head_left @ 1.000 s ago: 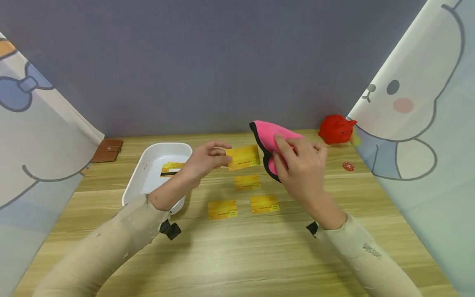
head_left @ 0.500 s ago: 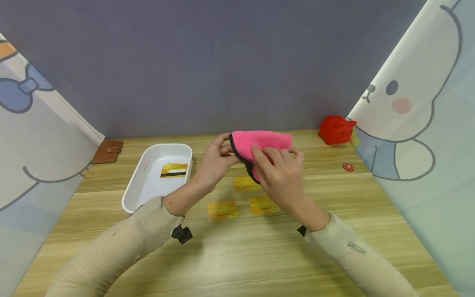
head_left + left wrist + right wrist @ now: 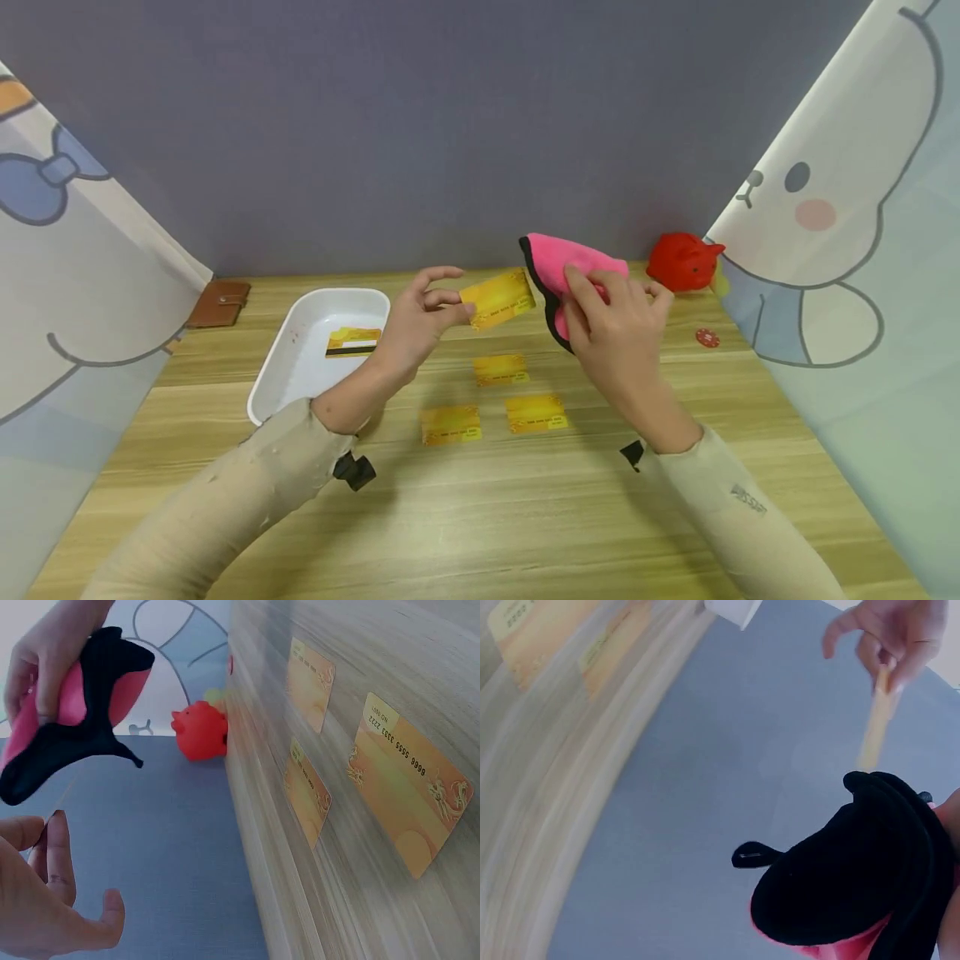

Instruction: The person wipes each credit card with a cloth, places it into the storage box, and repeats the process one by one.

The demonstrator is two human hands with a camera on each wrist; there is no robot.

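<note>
As viewed from the head, covers part of a white plastic tray (image 3: 262,375) and of a black-striped yellow card (image 3: 351,351) inside it with the left hand (image 3: 414,327). Pinches a glossy yellow rectangular card (image 3: 501,298) by its left end between left thumb and fingers, with one finger standing clear. Grips a pink fabric pouch with black trim (image 3: 566,251) in the right hand (image 3: 626,329), with fingers bent against the cloth. Holds both above a pale wood-grain table (image 3: 480,525), just apart. Has three more yellow cards (image 3: 501,370) lying flat below, with a red plastic piggy bank (image 3: 682,262) and a round red chip (image 3: 707,337) off to the right.

From the left wrist, almost loses the pinched card, turned edge-on to a faint line. Shows left thumb and a fingertip pressed together, with another finger spread away. Cuts off the right hand at the top edge.

From the right wrist, blurs the pinched card, also nearly edge-on, with its far end at the pouch's black mouth; cannot tell from here whether touching. Crops the right hand at the right edge, too closely to make out its fingertips.
</note>
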